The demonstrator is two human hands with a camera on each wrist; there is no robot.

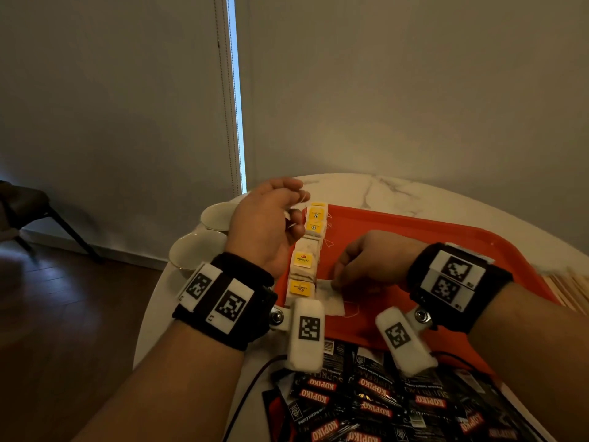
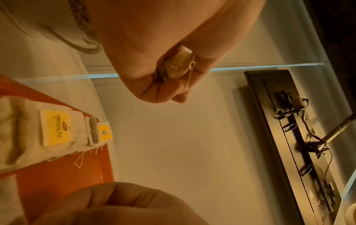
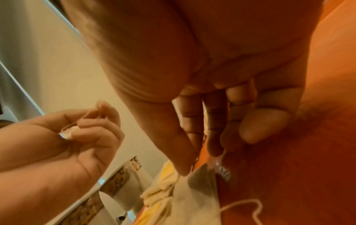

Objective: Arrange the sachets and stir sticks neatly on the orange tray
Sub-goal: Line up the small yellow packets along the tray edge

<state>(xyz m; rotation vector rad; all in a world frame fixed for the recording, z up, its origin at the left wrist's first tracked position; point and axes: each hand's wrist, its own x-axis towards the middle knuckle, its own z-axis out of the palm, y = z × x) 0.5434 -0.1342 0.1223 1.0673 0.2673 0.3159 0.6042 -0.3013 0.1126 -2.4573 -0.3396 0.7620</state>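
An orange tray (image 1: 414, 237) lies on the marble table. A row of tea bags (image 1: 306, 263) with yellow tags runs along its left edge, also seen as tea bags (image 2: 53, 129). My right hand (image 1: 336, 282) pinches the top edge of a tea bag (image 1: 328, 298) lying on the tray at the near end of the row; thumb and fingertips (image 3: 214, 150) meet on this tea bag (image 3: 196, 190). My left hand (image 1: 294, 218) is raised over the row's far part, fingers curled round another tea bag (image 2: 177, 67) with its string hanging. Wooden stir sticks (image 1: 570, 282) lie right of the tray.
A heap of black Kopiko sachets (image 1: 376, 400) covers the table in front of the tray. Two pale bowls (image 1: 197, 253) stand left of the tray near the table's edge. A dark chair (image 1: 28, 212) stands on the floor at far left.
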